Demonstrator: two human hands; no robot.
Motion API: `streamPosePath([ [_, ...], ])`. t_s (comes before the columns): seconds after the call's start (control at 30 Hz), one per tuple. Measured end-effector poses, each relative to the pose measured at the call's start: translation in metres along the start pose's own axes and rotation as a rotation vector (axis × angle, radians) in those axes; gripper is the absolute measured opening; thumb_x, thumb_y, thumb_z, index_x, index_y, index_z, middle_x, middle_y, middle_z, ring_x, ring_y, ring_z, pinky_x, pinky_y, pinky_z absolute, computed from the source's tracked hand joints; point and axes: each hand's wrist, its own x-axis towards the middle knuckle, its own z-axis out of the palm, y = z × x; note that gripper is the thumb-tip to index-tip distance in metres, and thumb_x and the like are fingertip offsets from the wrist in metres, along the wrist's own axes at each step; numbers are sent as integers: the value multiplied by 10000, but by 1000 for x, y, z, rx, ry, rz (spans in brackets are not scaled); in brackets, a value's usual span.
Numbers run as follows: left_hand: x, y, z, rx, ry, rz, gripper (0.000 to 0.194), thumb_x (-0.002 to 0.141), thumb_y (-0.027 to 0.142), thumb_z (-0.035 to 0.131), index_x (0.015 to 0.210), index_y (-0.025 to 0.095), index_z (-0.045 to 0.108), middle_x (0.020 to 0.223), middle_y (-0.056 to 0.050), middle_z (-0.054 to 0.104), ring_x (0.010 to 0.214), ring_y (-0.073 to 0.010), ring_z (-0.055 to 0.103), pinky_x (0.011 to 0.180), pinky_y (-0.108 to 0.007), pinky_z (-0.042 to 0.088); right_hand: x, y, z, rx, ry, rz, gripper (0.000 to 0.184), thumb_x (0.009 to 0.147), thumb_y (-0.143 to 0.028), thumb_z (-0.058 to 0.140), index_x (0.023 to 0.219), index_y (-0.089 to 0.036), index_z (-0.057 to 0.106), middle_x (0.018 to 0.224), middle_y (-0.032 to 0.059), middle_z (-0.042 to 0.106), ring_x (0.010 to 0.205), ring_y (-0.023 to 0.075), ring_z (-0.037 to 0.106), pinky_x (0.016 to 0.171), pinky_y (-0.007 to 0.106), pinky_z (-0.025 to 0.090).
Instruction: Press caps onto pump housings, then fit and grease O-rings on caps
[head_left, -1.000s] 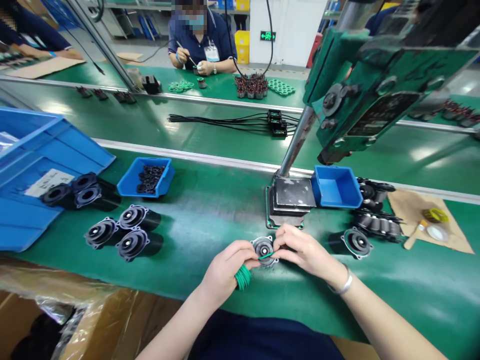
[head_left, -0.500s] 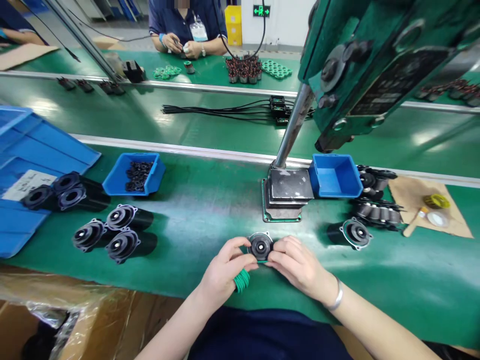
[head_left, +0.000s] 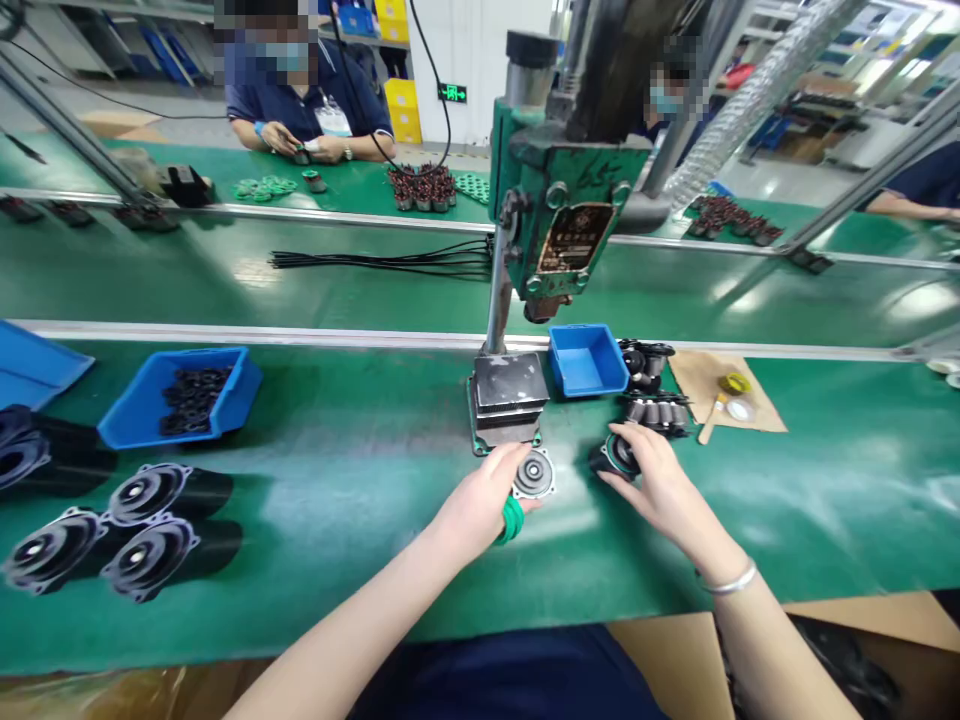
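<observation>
In the head view, my left hand [head_left: 480, 505] is closed around a motor housing with a silver flanged end [head_left: 535, 474], just in front of the press base. A bunch of green rubber rings [head_left: 511, 521] hangs on the fingers of that hand. To the right, my right hand [head_left: 651, 474] has its thumb and fingers around a second, black motor housing [head_left: 604, 460], which carries a green ring near its flange. Its far side is partly covered by my fingers. Three more flanged housings [head_left: 161, 490] lie together at the left.
A green press [head_left: 574, 215] rises above its metal block [head_left: 512, 383]. Beside it stand a blue bin [head_left: 587, 362] and black motor parts [head_left: 656, 412]. Cardboard [head_left: 765, 405] holds a brush. At left, a blue bin [head_left: 244, 395] contains small black parts. A co-worker [head_left: 307, 110] sits opposite.
My right hand has left the housing in my left hand and moved right onto the other housing. My left hand keeps its housing. The camera view has turned to the right.
</observation>
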Motion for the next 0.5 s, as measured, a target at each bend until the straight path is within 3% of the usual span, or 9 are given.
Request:
streamPosePath([
  [0.1, 27, 11, 20, -29, -58, 19, 636, 839, 303, 720, 1398, 182, 440, 1376, -186, 542, 1223, -305, 613, 1021, -451, 534, -5, -3, 3, 32, -30, -28, 494, 924, -333, 562, 1369, -189, 403, 1356, 139, 474, 1304, 247, 468, 1100, 479, 453],
  [0.17, 34, 14, 25, -33, -53, 22, 625, 847, 288, 710, 1399, 185, 434, 1378, -183, 537, 1246, -303, 595, 1039, -453, 519, -5, -12, 1, 49, -51, -34, 591, 900, -346, 602, 1413, -192, 352, 1414, 141, 431, 1346, 251, 439, 1119, 474, 449],
  [0.3, 26, 11, 17, -38, -44, 11, 623, 840, 303, 716, 1389, 199, 439, 1373, -173, 543, 1255, -296, 583, 1041, -455, 514, -1, -16, -8, 158, -177, -30, 737, 866, -318, 652, 1482, -212, 262, 1483, 136, 373, 1394, 248, 407, 1163, 470, 417],
  [0.5, 15, 9, 5, -49, -29, -3, 576, 862, 310, 685, 1378, 219, 444, 1364, -155, 549, 1236, -290, 590, 990, -431, 547, 4, -7, -8, 239, -204, -10, 636, 810, -406, 734, 1334, -215, 429, 1299, 89, 544, 1214, 199, 559, 1054, 382, 506],
])
